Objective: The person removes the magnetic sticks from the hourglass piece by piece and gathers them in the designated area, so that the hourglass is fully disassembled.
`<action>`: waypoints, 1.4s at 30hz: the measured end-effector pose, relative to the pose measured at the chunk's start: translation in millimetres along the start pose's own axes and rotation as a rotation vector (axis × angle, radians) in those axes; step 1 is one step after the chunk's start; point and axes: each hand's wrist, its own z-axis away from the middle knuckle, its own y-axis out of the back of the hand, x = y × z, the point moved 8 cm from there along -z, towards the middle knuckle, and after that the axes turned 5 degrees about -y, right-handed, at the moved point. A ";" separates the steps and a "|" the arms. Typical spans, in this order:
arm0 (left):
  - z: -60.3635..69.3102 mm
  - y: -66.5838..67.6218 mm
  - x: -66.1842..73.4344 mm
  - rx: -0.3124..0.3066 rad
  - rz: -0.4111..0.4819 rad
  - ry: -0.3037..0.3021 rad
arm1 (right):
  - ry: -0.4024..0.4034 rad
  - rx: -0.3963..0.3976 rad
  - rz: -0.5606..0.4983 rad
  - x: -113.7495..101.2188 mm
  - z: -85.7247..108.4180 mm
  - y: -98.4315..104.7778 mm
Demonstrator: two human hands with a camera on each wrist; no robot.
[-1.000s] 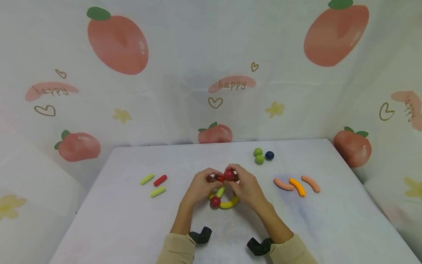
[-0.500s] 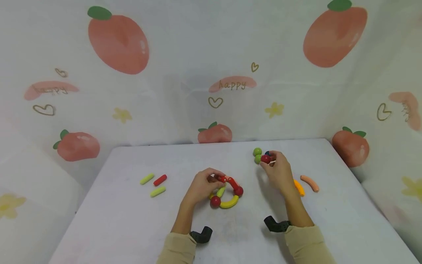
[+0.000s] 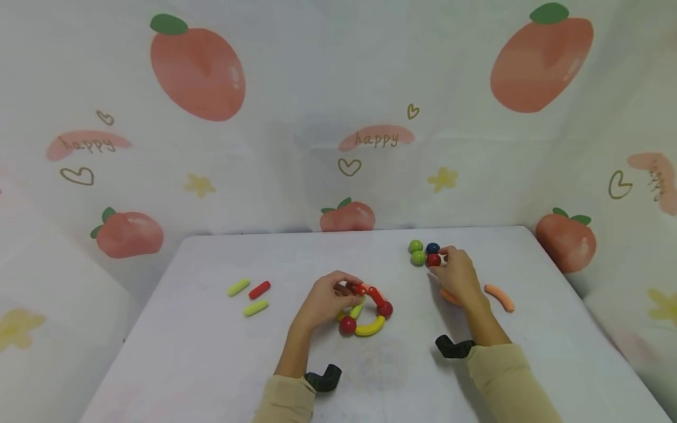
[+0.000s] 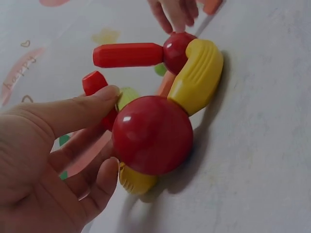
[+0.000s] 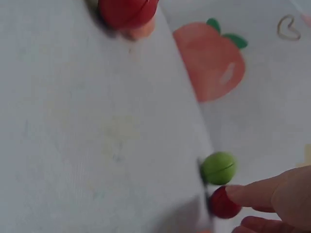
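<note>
My left hand (image 3: 329,299) pinches a short red stick (image 4: 94,83) between thumb and fingers. That stick belongs to a ring-like build of toy sticks and balls: a large-looking red ball (image 4: 153,136), a yellow curved stick (image 4: 200,75), a second red ball (image 3: 385,309), another red stick (image 4: 129,55) and a light green stick (image 3: 357,308). At the back right, my right hand (image 3: 459,273) has its thumb and forefinger about a loose red ball (image 3: 433,260), which sits beside two green balls (image 3: 418,258) and a dark blue ball (image 3: 432,248).
Two light green sticks (image 3: 256,308) and a red stick (image 3: 260,289) lie on the white table (image 3: 211,364) at the left. Orange-pink curved sticks (image 3: 499,298) lie at the right, partly behind the right arm. A printed cloth (image 3: 285,176) hangs behind.
My right hand has moved from the build to the back right, carrying a red ball to the green and blue balls. My left hand has stayed on the build.
</note>
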 end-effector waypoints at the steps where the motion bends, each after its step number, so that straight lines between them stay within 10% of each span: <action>1: 0.5 0.8 -0.5 -0.005 -0.006 0.009 | 0.011 0.002 0.005 -4.2 4.7 1.9; 5: 3.5 5.1 -3.7 -0.010 -0.039 0.085 | 0.104 -0.051 -0.052 -29.1 30.5 -0.6; 13: 7.3 -5.8 -4.9 -0.116 -0.116 0.187 | 0.242 -0.422 -0.206 -52.7 70.7 -61.4; 27: 13.6 2.0 -4.2 -0.165 -0.101 0.032 | 0.220 -0.412 -0.247 -43.7 71.2 -88.8; 36: 24.2 10.4 -6.5 -0.087 -0.133 0.046 | 0.196 -0.402 -0.254 -41.9 71.5 -92.5; 42: 27.6 55.6 0.9 0.123 -0.277 0.022 | 0.179 -0.404 -0.245 -40.3 71.1 -92.7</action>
